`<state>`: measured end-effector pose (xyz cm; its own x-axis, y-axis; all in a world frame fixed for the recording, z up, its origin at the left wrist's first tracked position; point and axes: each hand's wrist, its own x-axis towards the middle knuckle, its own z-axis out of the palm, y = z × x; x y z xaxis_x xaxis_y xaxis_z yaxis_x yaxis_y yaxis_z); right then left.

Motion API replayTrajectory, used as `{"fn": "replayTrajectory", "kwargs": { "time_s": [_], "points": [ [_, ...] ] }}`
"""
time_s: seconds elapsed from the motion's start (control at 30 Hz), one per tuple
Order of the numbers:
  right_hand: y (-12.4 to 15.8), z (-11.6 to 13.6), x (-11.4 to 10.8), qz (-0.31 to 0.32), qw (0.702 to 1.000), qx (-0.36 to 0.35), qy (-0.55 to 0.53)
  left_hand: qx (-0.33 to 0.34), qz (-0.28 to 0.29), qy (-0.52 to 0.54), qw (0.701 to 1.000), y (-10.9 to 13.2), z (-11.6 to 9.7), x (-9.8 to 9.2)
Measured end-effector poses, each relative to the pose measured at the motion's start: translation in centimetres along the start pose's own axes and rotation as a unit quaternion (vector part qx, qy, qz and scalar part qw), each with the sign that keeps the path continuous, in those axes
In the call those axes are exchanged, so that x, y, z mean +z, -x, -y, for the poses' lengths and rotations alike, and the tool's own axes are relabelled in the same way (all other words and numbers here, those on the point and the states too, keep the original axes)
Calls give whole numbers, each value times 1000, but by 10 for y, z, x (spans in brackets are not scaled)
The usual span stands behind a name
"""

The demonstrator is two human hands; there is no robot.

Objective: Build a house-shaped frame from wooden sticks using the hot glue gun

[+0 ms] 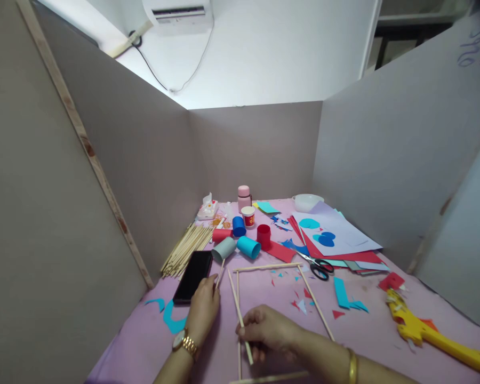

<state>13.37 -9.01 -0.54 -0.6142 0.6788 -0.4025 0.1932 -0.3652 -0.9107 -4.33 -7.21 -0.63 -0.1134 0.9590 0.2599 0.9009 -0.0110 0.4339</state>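
At 10 o'clock from the wooden-stick frame (268, 267): a pile of wooden sticks (190, 249) and, nearer the wearer, a black smartphone (192, 277). Left hand (205, 297), between 9 and 10 o'clock, just beside the smartphone: fingers drawn narrow, gripping a thin stick (221, 273). At 11 o'clock, a cyan tube (248, 247). Right hand (266, 328), over the frame's left part: thumb and fingers pinching a wooden rod (237, 304), far end toward 11 o'clock; rod-to-frame contact cannot be determined. Black-handled scissors (312, 262): 1 o'clock. Yellow glue gun (448, 344): 3 o'clock.
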Motion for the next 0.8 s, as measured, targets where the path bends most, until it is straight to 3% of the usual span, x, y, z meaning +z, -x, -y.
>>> {"fn": "replayTrajectory", "kwargs": {
  "time_s": [0.3,0.6,0.67,0.73,0.8],
  "points": [
    [-32,-4,36,-23,997,13,-67,27,1,-15,1000,1,3,-2],
    [-34,-7,30,6,995,26,-91,74,19,11,997,-5,11,2],
    [-25,-5,19,11,999,9,-38,82,20,18,996,-11,19,6],
    [-7,-3,4,-11,995,-46,86,92,16,13,996,-19,32,14],
    [20,-1,-14,-64,958,-125,248,105,-6,10,994,-28,48,26]
  ]
}}
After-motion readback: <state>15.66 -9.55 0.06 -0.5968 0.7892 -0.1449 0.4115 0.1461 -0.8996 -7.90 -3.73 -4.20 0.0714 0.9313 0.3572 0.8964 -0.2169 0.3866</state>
